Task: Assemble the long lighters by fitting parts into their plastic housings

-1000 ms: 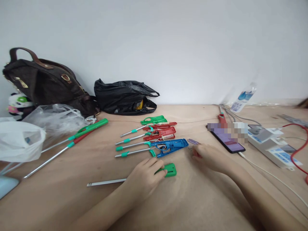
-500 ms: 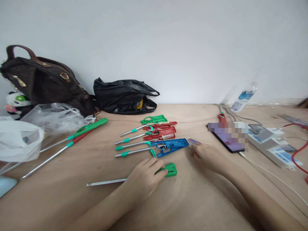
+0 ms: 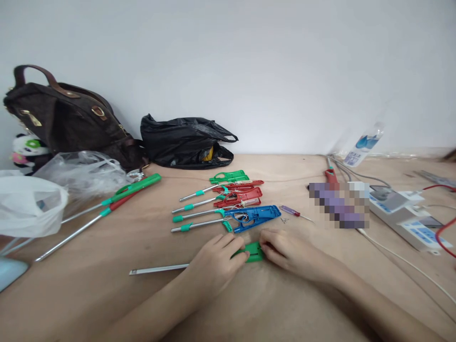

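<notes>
My left hand [image 3: 218,261] is wrapped round a green long-necked gas lighter [image 3: 253,252], which lies near the front of the table with its metal tube pointing left. At the right end of its green handle, my right hand [image 3: 287,251] has its fingers pinched together; any small piece between them is hidden. Just beyond lie a small screwdriver [image 3: 291,211] with a purple handle and several tiny screws [image 3: 284,220]. Behind my hands, opened lighters rest in a row: a blue casing [image 3: 258,216], red casings [image 3: 245,194] and a green casing [image 3: 228,177], with wires showing.
On the left are closed lighters [image 3: 133,187], clear and white plastic bags [image 3: 32,204] and a dark backpack [image 3: 71,118]. A black bag [image 3: 181,142] sits by the wall. A blurred-out phone [image 3: 338,206], a power strip [image 3: 402,216] and a tilted bottle [image 3: 363,145] stand right.
My right hand has moved left and nearer, from the screws beside the screwdriver to the end of the green handle. My left hand stays on the lighter.
</notes>
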`<state>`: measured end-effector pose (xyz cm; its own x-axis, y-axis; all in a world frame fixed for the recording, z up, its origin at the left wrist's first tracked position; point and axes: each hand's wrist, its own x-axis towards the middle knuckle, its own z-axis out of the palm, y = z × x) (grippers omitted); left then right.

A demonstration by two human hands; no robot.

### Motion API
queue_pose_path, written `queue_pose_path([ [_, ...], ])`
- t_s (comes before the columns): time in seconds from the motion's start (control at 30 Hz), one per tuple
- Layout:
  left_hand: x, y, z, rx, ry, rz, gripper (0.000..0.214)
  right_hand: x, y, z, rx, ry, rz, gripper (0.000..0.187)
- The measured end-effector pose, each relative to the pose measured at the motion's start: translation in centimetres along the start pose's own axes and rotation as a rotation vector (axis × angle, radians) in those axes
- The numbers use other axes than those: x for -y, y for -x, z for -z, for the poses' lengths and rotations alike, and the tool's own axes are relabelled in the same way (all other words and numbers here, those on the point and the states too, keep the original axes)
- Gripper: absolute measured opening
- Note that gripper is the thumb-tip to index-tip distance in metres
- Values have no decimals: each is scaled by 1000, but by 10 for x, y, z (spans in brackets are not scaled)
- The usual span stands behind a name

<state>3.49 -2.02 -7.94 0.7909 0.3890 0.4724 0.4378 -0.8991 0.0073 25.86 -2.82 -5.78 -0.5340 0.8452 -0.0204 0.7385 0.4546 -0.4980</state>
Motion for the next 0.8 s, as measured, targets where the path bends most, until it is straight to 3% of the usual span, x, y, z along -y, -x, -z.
queue_pose_path([
  [0.8, -1, 0, 2, 12, -17, 3, 27, -6, -8, -12, -55, 63, -7, 19],
])
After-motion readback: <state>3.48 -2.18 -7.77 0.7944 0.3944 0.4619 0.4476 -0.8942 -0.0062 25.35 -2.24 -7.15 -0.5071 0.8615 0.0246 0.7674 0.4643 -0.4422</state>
